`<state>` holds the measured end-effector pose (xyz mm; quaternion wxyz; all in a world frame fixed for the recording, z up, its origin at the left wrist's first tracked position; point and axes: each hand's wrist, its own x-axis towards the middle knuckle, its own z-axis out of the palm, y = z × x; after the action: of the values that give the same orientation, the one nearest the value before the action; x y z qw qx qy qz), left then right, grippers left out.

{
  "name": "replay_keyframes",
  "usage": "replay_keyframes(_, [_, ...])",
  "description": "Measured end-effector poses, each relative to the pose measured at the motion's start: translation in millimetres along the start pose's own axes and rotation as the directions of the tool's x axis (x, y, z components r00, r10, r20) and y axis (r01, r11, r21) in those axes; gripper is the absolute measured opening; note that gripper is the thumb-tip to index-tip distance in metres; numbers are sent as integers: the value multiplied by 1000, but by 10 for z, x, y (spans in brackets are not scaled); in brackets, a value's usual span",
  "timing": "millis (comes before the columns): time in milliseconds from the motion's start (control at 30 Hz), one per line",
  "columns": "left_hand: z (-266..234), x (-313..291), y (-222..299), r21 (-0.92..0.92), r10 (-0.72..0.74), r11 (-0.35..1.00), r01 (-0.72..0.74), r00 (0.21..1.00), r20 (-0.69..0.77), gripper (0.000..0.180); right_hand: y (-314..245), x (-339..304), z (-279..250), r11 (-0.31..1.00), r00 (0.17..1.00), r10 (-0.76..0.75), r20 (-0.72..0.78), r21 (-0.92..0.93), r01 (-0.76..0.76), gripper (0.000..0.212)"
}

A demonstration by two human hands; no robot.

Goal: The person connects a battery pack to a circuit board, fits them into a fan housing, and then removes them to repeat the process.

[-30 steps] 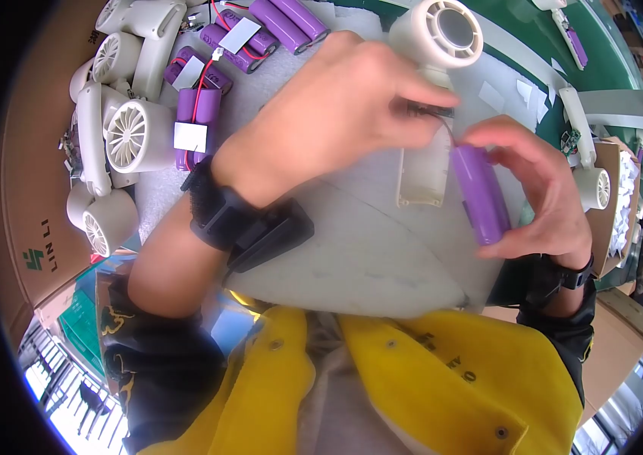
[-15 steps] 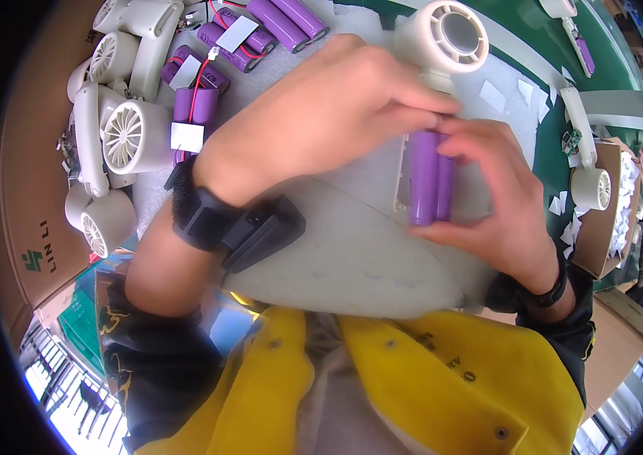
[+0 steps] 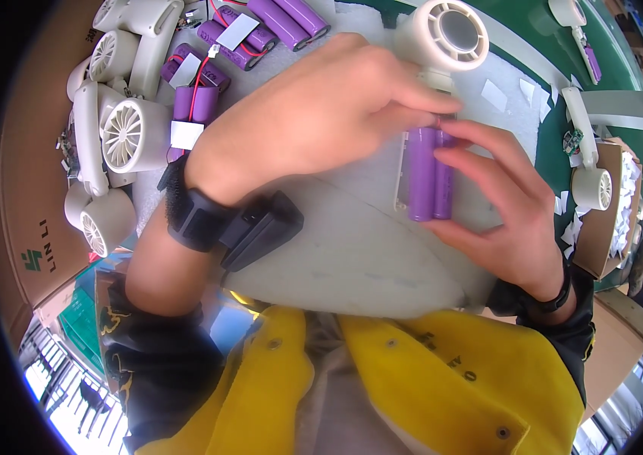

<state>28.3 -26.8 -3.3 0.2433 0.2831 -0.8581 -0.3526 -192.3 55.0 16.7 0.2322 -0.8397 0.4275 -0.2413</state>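
Note:
A purple two-cell battery pack (image 3: pixel 422 176) lies lengthwise over the open handle shell (image 3: pixel 400 178) of a cream handheld fan (image 3: pixel 458 34), whose round head points away from me. My right hand (image 3: pixel 515 201) grips the pack from the right, thumb at its near end and fingers along its side and far end. Across from the left reaches my left hand (image 3: pixel 344 102), its fingertips pinched together at the pack's far end, by the neck of the fan. Whatever lies between those fingertips is hidden.
Several cream fan bodies (image 3: pixel 136 136) are piled at the left beside a cardboard box (image 3: pixel 41 189). Wired purple battery packs (image 3: pixel 196 102) lie behind my left forearm. White paper pieces (image 3: pixel 494 95) are scattered to the right, near another fan (image 3: pixel 591 188) and an open carton (image 3: pixel 602 220).
My right fingers have shifted and straightened a little along the pack, and the thumb has slid partly behind its near end. The pack has moved slightly away from me. My left hand stays nearly still.

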Motion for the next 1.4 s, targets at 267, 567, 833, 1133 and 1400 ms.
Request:
replay_keyframes(267, [3, 9, 26, -30, -40, 999, 40, 999, 3, 33, -14, -49, 104, 996, 993, -70, -97, -64, 64, 42])
replay_keyframes(567, [18, 14, -11, -11, -62, 998, 62, 998, -19, 31, 24, -29, 126, 985, 979, -165, -118, -74, 157, 37])
replay_keyframes(833, [21, 39, 17, -58, -104, 993, 104, 995, 4, 30, 70, -2, 94, 996, 993, 83, -79, 21, -82, 46])
replay_keyframes(1133, [29, 43, 28, -35, -106, 994, 107, 994, 21, 32, 162, 26, 81, 997, 999, 30, -32, 74, -28, 56])
replay_keyframes(1400, [-5, 55, 83, -218, -224, 946, 241, 970, 99, 37, 104, 47, 105, 991, 992, 129, 7, 45, -129, 61])
